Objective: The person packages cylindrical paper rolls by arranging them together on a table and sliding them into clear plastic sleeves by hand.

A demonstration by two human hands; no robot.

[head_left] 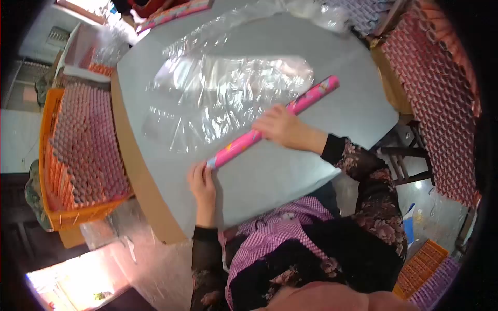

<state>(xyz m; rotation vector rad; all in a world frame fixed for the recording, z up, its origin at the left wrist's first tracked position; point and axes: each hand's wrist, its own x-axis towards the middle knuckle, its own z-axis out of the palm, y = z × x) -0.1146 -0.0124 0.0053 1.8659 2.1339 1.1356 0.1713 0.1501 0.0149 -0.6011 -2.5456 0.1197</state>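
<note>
A long pink tube with a colourful printed pattern (236,149) lies slantwise over the grey tabletop (249,181), its far end pointing to the upper right. My right hand (280,127) is wrapped over the tube near its middle. At the tube's lower-left end, my left hand (201,181) has its thumb and fingers closed around the end. Clear, crinkled plastic bags (218,98) are spread flat just beyond the tube, and the tube's upper part runs along their right edge.
An orange crate (49,207) packed with stacked pink tubes (88,145) stands at the left. More stacked tubes (430,98) rise at the right. Another pink patterned tube (176,14) lies at the table's far edge. A dark stool (410,160) is under the right side.
</note>
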